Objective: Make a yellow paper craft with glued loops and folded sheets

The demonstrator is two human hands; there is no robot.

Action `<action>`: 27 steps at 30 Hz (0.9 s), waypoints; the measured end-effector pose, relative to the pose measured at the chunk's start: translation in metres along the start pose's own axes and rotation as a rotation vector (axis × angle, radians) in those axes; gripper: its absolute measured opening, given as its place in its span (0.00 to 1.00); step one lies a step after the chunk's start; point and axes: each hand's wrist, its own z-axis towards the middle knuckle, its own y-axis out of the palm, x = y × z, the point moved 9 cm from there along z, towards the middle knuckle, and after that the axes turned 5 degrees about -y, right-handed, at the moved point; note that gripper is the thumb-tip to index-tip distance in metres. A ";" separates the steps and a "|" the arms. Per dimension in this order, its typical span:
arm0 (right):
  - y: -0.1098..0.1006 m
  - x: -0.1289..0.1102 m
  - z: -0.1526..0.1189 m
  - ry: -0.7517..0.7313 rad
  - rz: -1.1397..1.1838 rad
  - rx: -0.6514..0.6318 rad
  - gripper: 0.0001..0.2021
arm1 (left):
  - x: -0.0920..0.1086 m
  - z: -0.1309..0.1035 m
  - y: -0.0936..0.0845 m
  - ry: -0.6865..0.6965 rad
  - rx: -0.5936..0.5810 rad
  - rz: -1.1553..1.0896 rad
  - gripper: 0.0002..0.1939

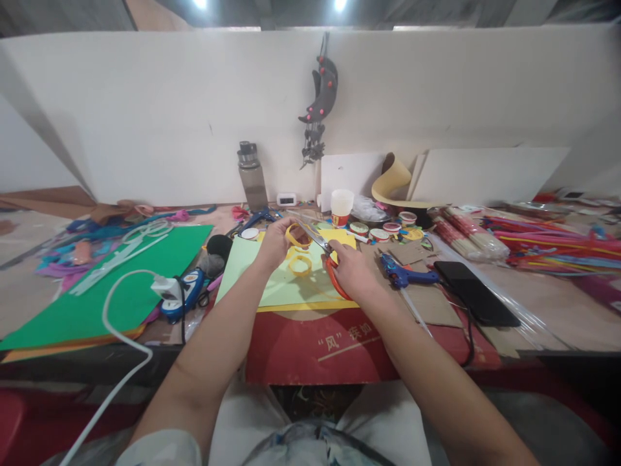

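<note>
My left hand (278,243) is closed on a yellow ring (294,235), held a little above the pale green sheet (272,285). In my right hand (353,266) are scissors (334,275) with orange handles, their blades pointing up and left toward the yellow ring. Whether the blades touch the ring I cannot tell. A second yellow ring (300,265) lies on the sheet between my hands. Yellow sheets (343,237) show under and behind the green one.
Green sheets (165,272) and a power strip (187,298) lie left. On the right are a blue glue gun (407,275), a phone (475,292) and bundles of pipe cleaners (553,243). A bottle (253,178) and paper cup (341,206) stand at the back.
</note>
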 end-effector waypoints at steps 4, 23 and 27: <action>-0.003 -0.002 -0.001 0.012 -0.013 -0.011 0.14 | 0.003 -0.002 0.002 -0.020 -0.006 -0.025 0.17; -0.004 0.023 0.001 0.200 0.127 0.069 0.17 | -0.001 0.000 -0.003 -0.048 0.006 -0.079 0.20; 0.005 0.039 0.002 0.297 -0.007 0.006 0.16 | -0.002 0.002 -0.005 0.020 0.022 -0.083 0.21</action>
